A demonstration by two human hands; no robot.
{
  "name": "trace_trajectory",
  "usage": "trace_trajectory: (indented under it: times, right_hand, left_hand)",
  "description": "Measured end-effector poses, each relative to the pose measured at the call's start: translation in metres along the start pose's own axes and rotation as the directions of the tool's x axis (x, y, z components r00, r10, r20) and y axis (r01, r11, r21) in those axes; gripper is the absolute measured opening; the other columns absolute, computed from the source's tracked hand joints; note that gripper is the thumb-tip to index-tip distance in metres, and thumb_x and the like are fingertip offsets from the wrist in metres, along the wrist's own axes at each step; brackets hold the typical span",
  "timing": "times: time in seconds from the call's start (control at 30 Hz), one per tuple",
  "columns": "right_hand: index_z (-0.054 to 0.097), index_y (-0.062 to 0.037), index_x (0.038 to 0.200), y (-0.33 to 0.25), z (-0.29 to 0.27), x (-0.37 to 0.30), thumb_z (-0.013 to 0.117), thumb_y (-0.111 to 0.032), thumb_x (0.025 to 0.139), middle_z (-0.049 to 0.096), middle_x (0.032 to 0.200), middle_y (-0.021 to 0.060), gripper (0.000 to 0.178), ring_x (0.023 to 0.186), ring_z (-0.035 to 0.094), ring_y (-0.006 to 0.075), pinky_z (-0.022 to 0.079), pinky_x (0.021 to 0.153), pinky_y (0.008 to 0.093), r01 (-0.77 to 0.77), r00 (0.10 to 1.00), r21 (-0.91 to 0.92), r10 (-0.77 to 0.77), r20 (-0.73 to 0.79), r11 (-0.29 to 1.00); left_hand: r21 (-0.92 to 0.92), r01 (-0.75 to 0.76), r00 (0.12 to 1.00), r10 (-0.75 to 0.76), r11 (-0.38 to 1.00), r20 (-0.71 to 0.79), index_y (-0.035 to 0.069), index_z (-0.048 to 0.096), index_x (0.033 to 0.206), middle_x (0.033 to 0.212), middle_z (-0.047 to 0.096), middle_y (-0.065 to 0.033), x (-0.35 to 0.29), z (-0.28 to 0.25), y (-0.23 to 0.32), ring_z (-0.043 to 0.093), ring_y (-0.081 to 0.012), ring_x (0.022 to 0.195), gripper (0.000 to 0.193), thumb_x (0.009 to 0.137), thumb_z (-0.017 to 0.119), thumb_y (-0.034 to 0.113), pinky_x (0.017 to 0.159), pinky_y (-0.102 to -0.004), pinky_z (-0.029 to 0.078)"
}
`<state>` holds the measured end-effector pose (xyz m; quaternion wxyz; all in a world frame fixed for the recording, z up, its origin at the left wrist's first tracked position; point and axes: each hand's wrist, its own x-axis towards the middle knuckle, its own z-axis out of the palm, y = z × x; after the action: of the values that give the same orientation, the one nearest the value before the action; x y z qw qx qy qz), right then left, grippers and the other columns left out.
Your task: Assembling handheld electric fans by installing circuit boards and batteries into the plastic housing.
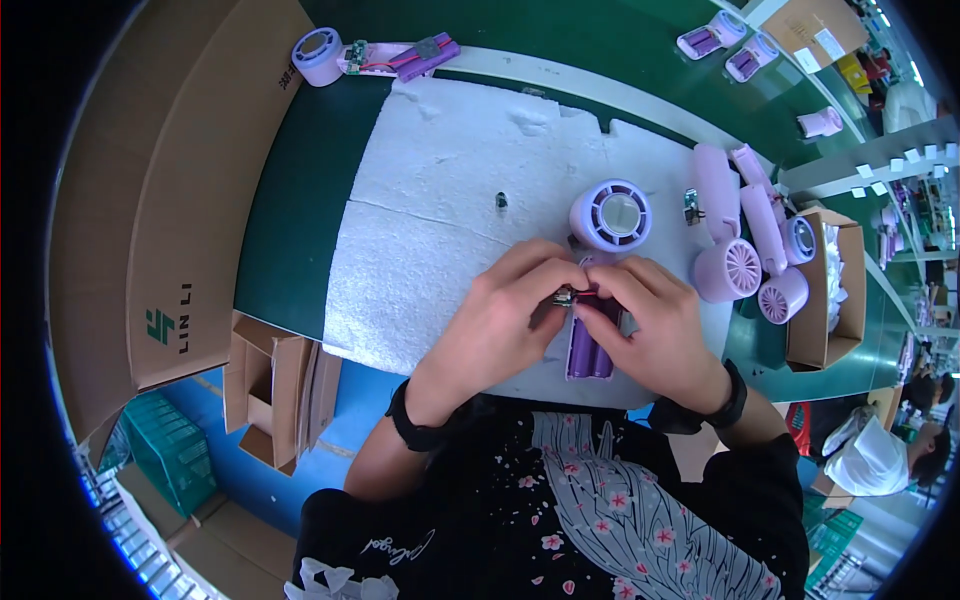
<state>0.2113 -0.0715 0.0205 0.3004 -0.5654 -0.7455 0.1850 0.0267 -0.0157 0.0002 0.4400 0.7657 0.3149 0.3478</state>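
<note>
On the white foam sheet [400, 270] lies an opened lilac handheld fan, its round head [612, 215] pointing away from me. Purple battery cells [590, 352] show in its handle, below my fingers. My left hand [505, 315] pinches a small circuit board [563, 298] over the handle. My right hand [650, 315] is closed from the other side, thumb and forefinger at a short red wire [588, 293] beside the board. The fingers hide where the wire ends and part of the handle.
A small dark part [501, 201] rests on the foam. Several lilac fan bodies [728, 270] lie at the right, beside a cardboard box [850, 290]. Another opened fan [318, 57] lies at the far left. A tall carton [190, 200] borders the green table [275, 240] on the left.
</note>
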Motion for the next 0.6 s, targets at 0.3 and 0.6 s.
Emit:
trace_trajectory:
  times: [0.3,0.6]
  right_hand:
    - [0.07,-0.0033,0.086,0.002,0.0,0.002,0.08,-0.003,0.072,0.067,0.081,0.0094,0.017,0.068,0.066,0.0252,0.052,0.06,0.0332,0.057,0.995,0.031,-0.054,-0.081,0.998]
    - [0.072,-0.0034,0.087,0.002,-0.012,0.0,0.081,-0.002,0.072,0.07,0.085,0.0104,0.018,0.069,0.069,0.0252,0.054,0.06,0.0317,0.037,0.999,0.077,-0.036,-0.004,0.996]
  left_hand:
    - [0.075,0.066,0.998,-0.065,0.995,-0.022,0.008,0.073,0.097,0.11,0.065,-0.0136,-0.009,-0.005,-0.008,0.068,-0.0261,0.097,0.037,0.068,0.068,-0.015,0.078,-0.0348,0.055]
    - [-0.061,0.067,0.998,-0.067,0.996,-0.001,0.008,0.072,0.101,0.108,0.065,-0.013,-0.003,0.0,0.012,0.068,-0.0276,0.096,0.037,0.07,0.072,-0.013,0.079,-0.0328,0.054]
